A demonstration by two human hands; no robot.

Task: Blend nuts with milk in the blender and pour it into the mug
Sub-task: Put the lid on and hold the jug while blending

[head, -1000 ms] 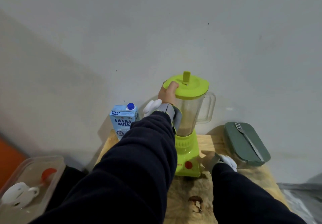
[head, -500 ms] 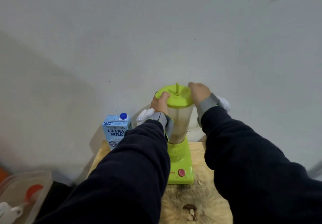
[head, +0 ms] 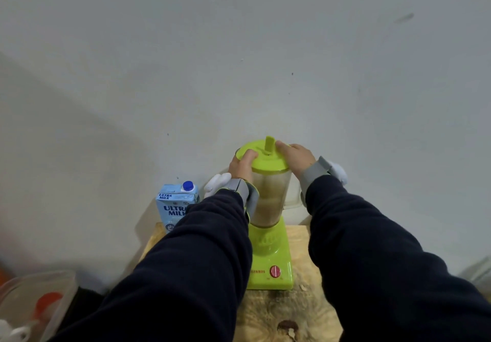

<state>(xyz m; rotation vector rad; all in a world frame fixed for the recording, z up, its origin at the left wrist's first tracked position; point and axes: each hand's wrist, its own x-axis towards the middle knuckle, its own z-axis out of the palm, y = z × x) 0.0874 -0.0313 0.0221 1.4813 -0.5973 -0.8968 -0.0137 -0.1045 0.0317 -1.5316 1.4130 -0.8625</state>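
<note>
- Two dark-sleeved arms reach forward and away from the camera over a wooden desk [head: 300, 312], converging on a lime-green blender [head: 269, 235] that stands upright near the desk's far edge, its long axis vertical.
- At the bottom left, off the desk, a clear plastic tub [head: 57, 292] holds a blurred white piece and something orange-red; what they are cannot be told.
- The blender's base faces the camera, with a red dial [head: 275, 271] low on its front.
- The clear jar [head: 269, 198] on the base holds a pale beige liquid that fills much of it.
- The left hand [head: 240, 165] grips the left side of the jar's top, thumb curled onto the edge of the green lid [head: 268, 159].
- The right hand [head: 296, 156] curls over the lid's right edge, fingers next to the upright green knob [head: 269, 144] at the centre.
- Grey wristbands with white fittings sit on both wrists.
- A blue milk carton [head: 174, 207] with a blue cap stands upright just left of the blender, part-hidden by the left sleeve.
- A plain grey-white wall [head: 239, 49] rises behind.
</note>
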